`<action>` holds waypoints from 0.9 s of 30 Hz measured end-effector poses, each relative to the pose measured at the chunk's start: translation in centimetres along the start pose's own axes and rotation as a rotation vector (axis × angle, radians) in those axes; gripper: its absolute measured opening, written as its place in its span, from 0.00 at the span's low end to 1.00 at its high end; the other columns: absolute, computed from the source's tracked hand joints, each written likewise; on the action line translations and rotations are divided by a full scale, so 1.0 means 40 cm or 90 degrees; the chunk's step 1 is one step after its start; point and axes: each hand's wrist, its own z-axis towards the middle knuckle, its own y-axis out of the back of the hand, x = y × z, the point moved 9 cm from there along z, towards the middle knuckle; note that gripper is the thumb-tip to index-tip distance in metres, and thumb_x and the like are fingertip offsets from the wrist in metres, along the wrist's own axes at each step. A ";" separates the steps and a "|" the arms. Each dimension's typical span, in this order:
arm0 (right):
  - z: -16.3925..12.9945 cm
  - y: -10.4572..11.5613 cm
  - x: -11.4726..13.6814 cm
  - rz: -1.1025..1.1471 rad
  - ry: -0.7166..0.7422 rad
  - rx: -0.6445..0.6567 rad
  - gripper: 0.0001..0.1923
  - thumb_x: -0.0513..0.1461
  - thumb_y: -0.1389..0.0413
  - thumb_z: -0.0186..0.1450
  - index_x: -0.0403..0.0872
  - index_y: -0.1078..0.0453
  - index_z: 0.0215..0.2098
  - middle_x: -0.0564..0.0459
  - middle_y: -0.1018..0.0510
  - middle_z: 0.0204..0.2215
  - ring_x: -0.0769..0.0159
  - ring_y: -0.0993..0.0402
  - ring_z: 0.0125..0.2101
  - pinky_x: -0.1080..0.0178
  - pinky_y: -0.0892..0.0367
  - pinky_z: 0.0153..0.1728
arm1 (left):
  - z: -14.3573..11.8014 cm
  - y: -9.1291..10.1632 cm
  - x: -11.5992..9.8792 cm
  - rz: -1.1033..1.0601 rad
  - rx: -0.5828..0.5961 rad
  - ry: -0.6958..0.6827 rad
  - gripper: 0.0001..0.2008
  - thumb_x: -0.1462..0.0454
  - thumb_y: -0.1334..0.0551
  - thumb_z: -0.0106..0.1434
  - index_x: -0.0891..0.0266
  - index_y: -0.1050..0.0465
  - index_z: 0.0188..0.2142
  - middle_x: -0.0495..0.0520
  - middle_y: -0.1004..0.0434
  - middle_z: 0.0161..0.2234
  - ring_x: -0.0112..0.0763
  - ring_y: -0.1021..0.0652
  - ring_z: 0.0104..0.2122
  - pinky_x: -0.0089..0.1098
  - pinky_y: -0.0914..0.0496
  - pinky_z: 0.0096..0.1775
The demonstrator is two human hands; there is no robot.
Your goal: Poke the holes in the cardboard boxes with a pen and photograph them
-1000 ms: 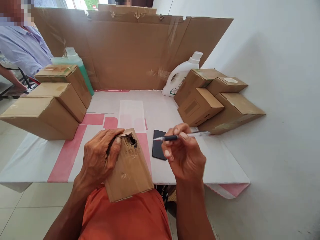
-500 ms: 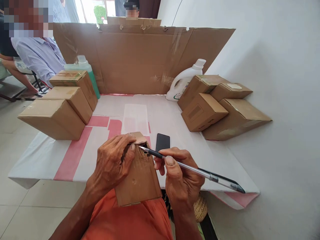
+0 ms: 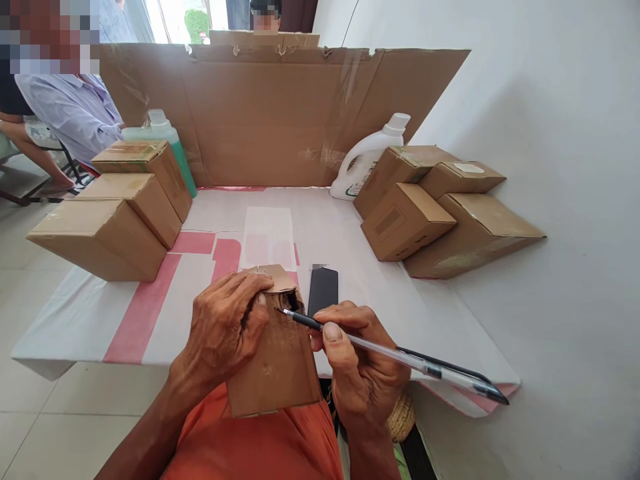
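Note:
A small brown cardboard box [image 3: 280,363] leans against my body at the table's near edge, its top corner torn open. My left hand [image 3: 225,330] grips its upper left side, thumb on the front face. My right hand [image 3: 363,367] holds a clear pen [image 3: 400,357] with a black grip; the tip touches the box's torn top edge near the hole. A black phone [image 3: 323,291] lies flat on the table just behind the box.
Brown boxes are stacked at the left [image 3: 107,223] and at the right [image 3: 435,207]. A green bottle [image 3: 173,143] and a white jug [image 3: 367,157] stand before a cardboard screen [image 3: 280,113]. A seated person [image 3: 65,110] is at far left. The white wall [image 3: 550,133] runs along the right.
My right hand turned the pen from pointing left above the phone and brought its tip down to the box's torn top. The box tipped slightly toward me.

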 end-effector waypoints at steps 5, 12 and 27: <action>-0.007 0.021 0.001 -0.010 -0.007 -0.004 0.09 0.34 0.44 0.76 0.52 0.24 0.42 0.56 0.25 0.32 0.67 0.30 0.28 0.62 0.34 0.28 | 0.003 0.000 -0.001 0.006 0.009 -0.004 0.12 0.69 0.45 0.74 0.62 0.21 0.47 0.55 0.11 0.43 0.38 0.14 0.41 0.36 0.23 0.45; 0.018 0.089 0.006 0.016 -0.037 -0.100 0.08 0.38 0.41 0.75 0.50 0.24 0.36 0.57 0.28 0.26 0.69 0.32 0.23 0.64 0.41 0.22 | 0.001 0.010 0.009 -0.007 -0.002 0.019 0.13 0.69 0.44 0.74 0.64 0.20 0.46 0.57 0.11 0.44 0.36 0.13 0.43 0.34 0.23 0.47; 0.225 -0.108 -0.574 -0.616 -0.545 0.315 0.19 0.46 0.36 0.76 0.45 0.25 0.60 0.45 0.20 0.57 0.55 0.18 0.52 0.47 0.19 0.53 | -0.013 0.021 0.026 -0.005 -0.003 -0.004 0.13 0.68 0.43 0.74 0.63 0.19 0.47 0.54 0.11 0.44 0.33 0.13 0.44 0.30 0.23 0.49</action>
